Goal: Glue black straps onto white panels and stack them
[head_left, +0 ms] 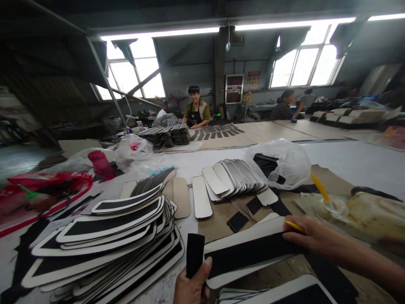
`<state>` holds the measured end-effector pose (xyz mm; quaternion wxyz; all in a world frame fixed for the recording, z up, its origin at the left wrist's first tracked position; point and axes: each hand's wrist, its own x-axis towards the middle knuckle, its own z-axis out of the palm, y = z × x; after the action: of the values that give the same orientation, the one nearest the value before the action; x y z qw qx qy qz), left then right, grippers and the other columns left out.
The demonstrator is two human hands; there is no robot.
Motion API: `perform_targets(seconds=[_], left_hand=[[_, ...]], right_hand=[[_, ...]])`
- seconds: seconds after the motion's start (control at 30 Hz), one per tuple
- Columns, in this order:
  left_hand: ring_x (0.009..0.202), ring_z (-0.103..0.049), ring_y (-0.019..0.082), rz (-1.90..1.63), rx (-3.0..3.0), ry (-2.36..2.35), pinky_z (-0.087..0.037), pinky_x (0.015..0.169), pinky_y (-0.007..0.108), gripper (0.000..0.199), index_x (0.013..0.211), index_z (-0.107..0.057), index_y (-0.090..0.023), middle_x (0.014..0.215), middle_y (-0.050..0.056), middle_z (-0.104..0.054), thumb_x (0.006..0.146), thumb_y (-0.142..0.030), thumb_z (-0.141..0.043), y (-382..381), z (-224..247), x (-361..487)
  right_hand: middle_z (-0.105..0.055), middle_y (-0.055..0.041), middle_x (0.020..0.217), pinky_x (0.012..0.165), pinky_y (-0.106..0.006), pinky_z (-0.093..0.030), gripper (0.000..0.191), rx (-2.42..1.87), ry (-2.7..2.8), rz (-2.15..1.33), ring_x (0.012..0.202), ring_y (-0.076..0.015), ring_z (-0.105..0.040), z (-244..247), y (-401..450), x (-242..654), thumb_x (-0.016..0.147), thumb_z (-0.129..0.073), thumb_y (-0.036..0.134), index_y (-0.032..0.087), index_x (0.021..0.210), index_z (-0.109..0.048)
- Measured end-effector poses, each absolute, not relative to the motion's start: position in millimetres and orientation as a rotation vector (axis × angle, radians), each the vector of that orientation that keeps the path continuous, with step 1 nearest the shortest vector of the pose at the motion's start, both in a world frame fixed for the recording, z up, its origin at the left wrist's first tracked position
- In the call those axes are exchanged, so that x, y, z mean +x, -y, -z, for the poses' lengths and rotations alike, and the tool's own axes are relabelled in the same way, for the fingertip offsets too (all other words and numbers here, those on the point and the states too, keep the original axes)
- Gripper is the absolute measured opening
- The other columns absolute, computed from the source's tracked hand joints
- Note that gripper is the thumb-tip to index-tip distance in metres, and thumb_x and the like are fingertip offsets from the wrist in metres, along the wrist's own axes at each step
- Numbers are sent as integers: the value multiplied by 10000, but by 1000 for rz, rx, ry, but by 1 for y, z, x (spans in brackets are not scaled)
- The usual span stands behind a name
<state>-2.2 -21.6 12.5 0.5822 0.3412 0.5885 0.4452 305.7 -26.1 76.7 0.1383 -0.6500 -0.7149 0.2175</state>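
A white panel with rounded corners lies in front of me, a long black strip running along its middle. My left hand is closed at the panel's near left corner, thumb on top. A short black piece stands up from between its fingers. At the panel's far right end, my right hand pinches the strip's edge. A thin yellow stick shows under its fingers; its other end is hidden. Below, partly out of view, lie more white panels with black middles.
At left is a tall stack of black-and-white panels. Further back are a fanned pile of white panels and a clear plastic bag. A yellow handle rises from a stained plastic container at right. A co-worker sits across.
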Motion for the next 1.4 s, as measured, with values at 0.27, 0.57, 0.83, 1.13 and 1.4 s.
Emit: perform_targets(seconds=[0.27, 0.57, 0.83, 1.13, 1.4], left_hand=[[368, -322, 66, -1000, 644, -1377, -244, 359, 187, 462, 587, -466, -173, 410, -68, -392, 498, -469, -809, 34, -19, 8], [377, -343, 61, -940, 563, -1400, -271, 349, 168, 475, 652, -456, -181, 461, -78, -400, 478, -379, -851, 31, -10, 13], [386, -350, 51, -931, 513, -1367, -278, 357, 155, 475, 662, -460, -174, 489, -77, -419, 473, -341, -862, 27, -11, 13], [376, -342, 68, -908, 544, -1404, -271, 373, 181, 485, 558, -411, -179, 400, -66, -394, 513, -424, -828, 23, -13, 10], [384, -345, 79, -967, 585, -1419, -277, 378, 197, 463, 609, -461, -176, 433, -66, -400, 520, -464, -812, 18, -10, 5]], right_hand=[[-622, -30, 724, 623, -275, -363, 224, -2065, 1926, -418, 685, -191, -570, -79, 39, 305, 830, -503, 391, 196, 735, -559], [-634, -16, 718, 602, -241, -356, 174, -2180, 1948, -295, 667, -166, -577, -69, 38, 301, 825, -581, 331, 190, 723, -569], [-673, -42, 817, 651, -250, -388, 175, -2239, 1988, -312, 757, -192, -610, -59, 23, 303, 830, -561, 357, 190, 802, -604], [-670, -69, 789, 613, -269, -373, 240, -2249, 2006, -349, 730, -213, -613, -60, 13, 298, 841, -524, 411, 193, 755, -577], [-617, -67, 775, 565, -279, -332, 229, -2237, 1953, -17, 707, -233, -592, -55, 9, 299, 840, -535, 418, 197, 790, -503]])
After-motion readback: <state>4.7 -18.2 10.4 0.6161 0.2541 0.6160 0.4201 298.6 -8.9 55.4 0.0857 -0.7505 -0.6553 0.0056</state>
